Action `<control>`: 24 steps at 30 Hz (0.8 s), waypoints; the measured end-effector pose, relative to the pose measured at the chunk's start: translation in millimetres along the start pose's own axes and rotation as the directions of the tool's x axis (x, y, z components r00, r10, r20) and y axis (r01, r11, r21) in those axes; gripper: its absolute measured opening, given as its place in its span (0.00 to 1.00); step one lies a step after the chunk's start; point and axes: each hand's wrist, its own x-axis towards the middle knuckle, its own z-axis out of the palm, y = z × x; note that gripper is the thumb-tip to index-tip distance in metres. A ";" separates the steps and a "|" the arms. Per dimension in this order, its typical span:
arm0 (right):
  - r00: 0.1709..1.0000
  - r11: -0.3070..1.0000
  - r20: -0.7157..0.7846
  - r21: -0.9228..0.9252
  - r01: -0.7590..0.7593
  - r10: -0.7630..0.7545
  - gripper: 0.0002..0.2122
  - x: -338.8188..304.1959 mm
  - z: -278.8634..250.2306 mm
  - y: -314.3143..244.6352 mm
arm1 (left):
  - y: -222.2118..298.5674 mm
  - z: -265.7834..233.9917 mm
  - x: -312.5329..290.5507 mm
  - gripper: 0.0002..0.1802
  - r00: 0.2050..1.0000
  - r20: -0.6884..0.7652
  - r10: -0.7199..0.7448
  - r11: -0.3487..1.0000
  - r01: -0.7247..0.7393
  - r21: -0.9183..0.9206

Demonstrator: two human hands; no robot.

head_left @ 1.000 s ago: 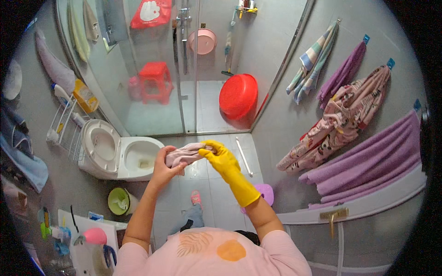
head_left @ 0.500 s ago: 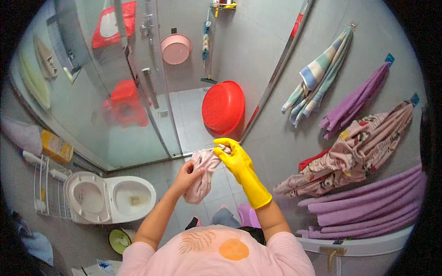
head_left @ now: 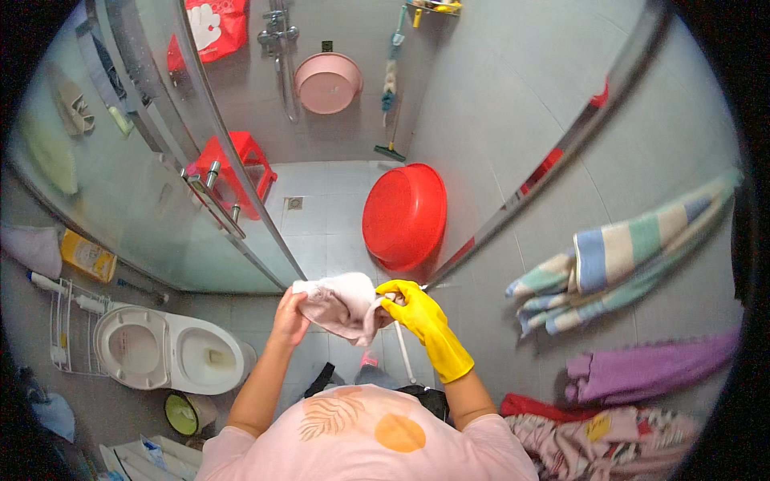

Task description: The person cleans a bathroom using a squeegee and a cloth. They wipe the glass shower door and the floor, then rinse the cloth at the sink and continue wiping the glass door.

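A pale pink and white cloth [head_left: 341, 303] is stretched between my two hands in front of my chest. My bare left hand [head_left: 291, 314] pinches its left edge with the thumb on top. On my right hand [head_left: 411, 309] is a yellow rubber glove, its gloved fingers closed on the bunched right end of the cloth. The cloth sags in the middle and its folds hide part of my fingertips. Below the glove a thin white rod [head_left: 403, 353] slants toward the floor; whether it touches the cloth or the hand I cannot tell.
Ahead, a red basin [head_left: 405, 216] leans on the shower wall, near a red stool [head_left: 233, 172]. The glass door [head_left: 160, 232] stands at left, above the toilet [head_left: 208, 353]. A striped towel [head_left: 634, 248] and a purple towel [head_left: 650, 369] hang at right.
My view has moved forward toward the shower. The cloth, hanging in a bunch before, is now spread wider, with my left hand farther left. The white rod has come into sight.
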 end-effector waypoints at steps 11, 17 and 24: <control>0.943 0.980 0.314 0.190 0.052 -0.111 0.28 156.5 -24.5 -35.8 | 62.8 85.9 106.4 0.18 0.987 0.161 -0.019 0.963 -0.025 0.267; 0.947 0.967 0.302 0.252 0.035 -0.113 0.22 268.9 3.6 18.6 | 91.3 105.1 173.6 0.13 0.905 0.361 0.224 0.515 -0.424 0.745; 0.836 0.726 0.443 0.683 -0.082 -0.323 0.14 332.9 12.8 -103.5 | 96.2 165.3 234.5 0.08 0.540 0.841 -0.026 -0.041 -0.842 0.539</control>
